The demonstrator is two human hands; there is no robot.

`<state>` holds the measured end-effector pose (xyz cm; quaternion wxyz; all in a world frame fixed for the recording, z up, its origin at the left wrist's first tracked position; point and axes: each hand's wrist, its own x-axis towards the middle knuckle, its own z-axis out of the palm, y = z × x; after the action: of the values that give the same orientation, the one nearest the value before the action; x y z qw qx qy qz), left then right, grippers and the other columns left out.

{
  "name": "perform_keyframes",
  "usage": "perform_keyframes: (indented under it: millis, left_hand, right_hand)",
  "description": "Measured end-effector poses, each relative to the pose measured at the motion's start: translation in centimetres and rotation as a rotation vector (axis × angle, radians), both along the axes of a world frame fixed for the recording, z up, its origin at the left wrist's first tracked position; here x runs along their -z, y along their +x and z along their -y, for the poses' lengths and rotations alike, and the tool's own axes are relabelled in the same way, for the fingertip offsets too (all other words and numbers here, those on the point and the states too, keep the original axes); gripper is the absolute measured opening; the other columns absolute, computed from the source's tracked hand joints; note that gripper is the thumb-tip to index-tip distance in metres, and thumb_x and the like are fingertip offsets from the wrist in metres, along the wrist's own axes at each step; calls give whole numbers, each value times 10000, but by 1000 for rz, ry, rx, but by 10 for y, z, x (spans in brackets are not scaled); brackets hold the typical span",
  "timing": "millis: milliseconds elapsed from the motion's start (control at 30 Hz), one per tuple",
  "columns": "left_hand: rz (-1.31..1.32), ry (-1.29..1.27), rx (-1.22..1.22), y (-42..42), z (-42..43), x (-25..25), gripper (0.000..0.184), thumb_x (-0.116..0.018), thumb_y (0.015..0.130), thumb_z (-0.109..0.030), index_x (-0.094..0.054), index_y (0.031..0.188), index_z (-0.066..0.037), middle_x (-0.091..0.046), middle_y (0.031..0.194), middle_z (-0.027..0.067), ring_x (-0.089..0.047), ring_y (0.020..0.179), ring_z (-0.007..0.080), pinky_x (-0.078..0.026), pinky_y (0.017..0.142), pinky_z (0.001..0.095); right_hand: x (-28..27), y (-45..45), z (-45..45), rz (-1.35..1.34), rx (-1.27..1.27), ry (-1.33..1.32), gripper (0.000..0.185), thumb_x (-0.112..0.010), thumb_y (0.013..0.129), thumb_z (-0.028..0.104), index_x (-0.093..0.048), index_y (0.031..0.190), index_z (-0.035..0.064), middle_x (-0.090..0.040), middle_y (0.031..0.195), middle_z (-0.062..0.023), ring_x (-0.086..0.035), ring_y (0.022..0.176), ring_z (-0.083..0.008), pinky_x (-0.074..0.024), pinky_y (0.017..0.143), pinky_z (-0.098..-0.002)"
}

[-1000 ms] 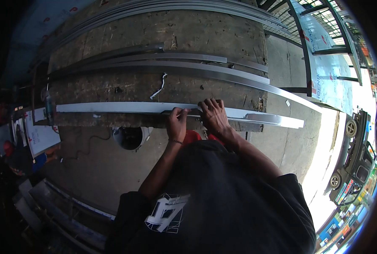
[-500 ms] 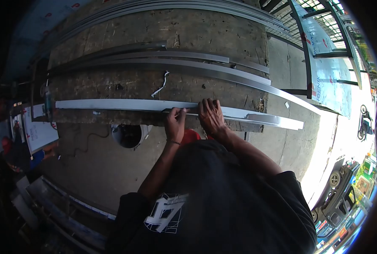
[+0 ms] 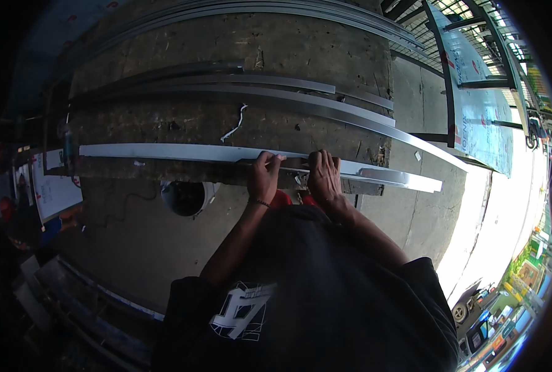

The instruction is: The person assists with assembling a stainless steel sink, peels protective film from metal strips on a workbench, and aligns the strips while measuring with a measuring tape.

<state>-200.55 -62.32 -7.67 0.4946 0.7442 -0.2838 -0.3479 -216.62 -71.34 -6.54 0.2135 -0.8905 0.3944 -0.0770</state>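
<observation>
Through the head camera I look down on a worn workbench crossing the view. Along its near edge lies a long, white-faced metal bar, straight ahead of the person's body. Its long axis runs left to right, roughly square to the forearms. Beyond it, well apart from the hands, is a second long metal bar. Below the bench's near edge, left of the arms, I see a bucket.

Both hands are at the white-faced bar, side by side with a gap between them. The left hand is near its middle, fingers bent and thumb close to the index finger; the right hand is nearer the right end, its fingers curled down over the bar. I cannot tell how firmly either one grips, or on what. A narrow dark strip spans the gap between them. Smallest, a twisted white scrap lies beyond the bar.
</observation>
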Motion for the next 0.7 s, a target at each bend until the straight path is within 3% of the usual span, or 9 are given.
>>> perform_keyframes:
  millis: [300, 367, 467, 600, 667, 700]
  left_hand:
    - [26, 17, 46, -6, 0, 4, 272, -624, 1006, -258, -629, 931, 3, -745, 913, 146, -733, 924, 308, -525, 785, 374]
    - [58, 98, 50, -6, 1, 4, 255, -620, 1022, -191, -605, 893, 29, -758, 932, 133, -715, 920, 176, -518, 830, 326]
    - [82, 136, 58, -6, -1, 1, 256, -622, 1021, -191, -610, 893, 30, -759, 931, 128, -714, 917, 171, -516, 823, 321]
    - [92, 109, 56, -5, -2, 2, 264, -621, 1022, -197, -606, 885, 28, -761, 930, 131, -715, 913, 174, -514, 820, 316]
    - [11, -15, 7, -7, -3, 1, 290, -620, 1012, -244, -605, 889, 18, -759, 933, 142, -730, 890, 274, -519, 787, 360]
    - [13, -15, 10, -8, -3, 1, 290, -620, 1012, -244, -605, 889, 18, -759, 933, 142, -730, 890, 274, -519, 787, 360]
  right_hand:
    - [-17, 8, 11, 17, 20, 10, 163, -624, 833, 119, -602, 980, 51, -621, 953, -138, -616, 990, -320, -393, 872, -444]
    - [-14, 10, 11, 0, -3, -30, 147, -644, 846, 160, -617, 953, 63, -635, 958, -134, -620, 972, -323, -393, 863, -447]
    - [-4, 10, 10, -27, -66, -10, 177, -634, 816, 100, -600, 982, 48, -630, 952, -148, -632, 984, -322, -396, 876, -440]
    - [-2, -3, 14, 5, -40, 45, 150, -630, 821, 89, -592, 963, 59, -631, 945, -141, -636, 978, -318, -396, 875, -442]
    - [-3, -18, 18, 38, -7, 60, 141, -629, 825, 87, -589, 958, 61, -631, 940, -137, -637, 975, -318, -396, 873, -443]
    - [-4, -25, 20, 46, 3, 74, 133, -626, 834, 89, -589, 959, 62, -634, 940, -134, -636, 977, -318, -396, 872, -445]
